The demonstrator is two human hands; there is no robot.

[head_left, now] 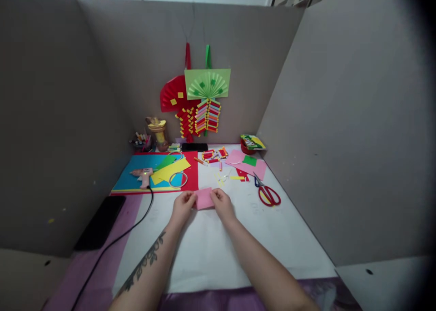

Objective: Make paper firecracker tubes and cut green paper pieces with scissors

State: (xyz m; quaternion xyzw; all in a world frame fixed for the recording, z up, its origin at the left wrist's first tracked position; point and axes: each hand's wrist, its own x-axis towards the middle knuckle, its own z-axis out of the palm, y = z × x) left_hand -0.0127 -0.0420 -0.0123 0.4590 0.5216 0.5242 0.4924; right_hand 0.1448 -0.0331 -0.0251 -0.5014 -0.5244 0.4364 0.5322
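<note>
A small pink paper piece (204, 198) lies on the white table sheet (211, 252) between both my hands. My left hand (183, 207) pinches its left edge with curled fingers. My right hand (222, 203) grips its right edge the same way. Both forearms reach in from the bottom of the view. Beyond the paper lie small red and yellow paper rolls (214, 155) and yellow scraps (221, 178).
Red-handled scissors (267, 193) lie to the right. A pink glue gun (143, 174) with a black cord (116, 243) rests on coloured paper sheets (156, 174) at the left, with tape rings. A black phone (100, 222) lies far left. Paper fan decorations (200, 97) hang on the back wall.
</note>
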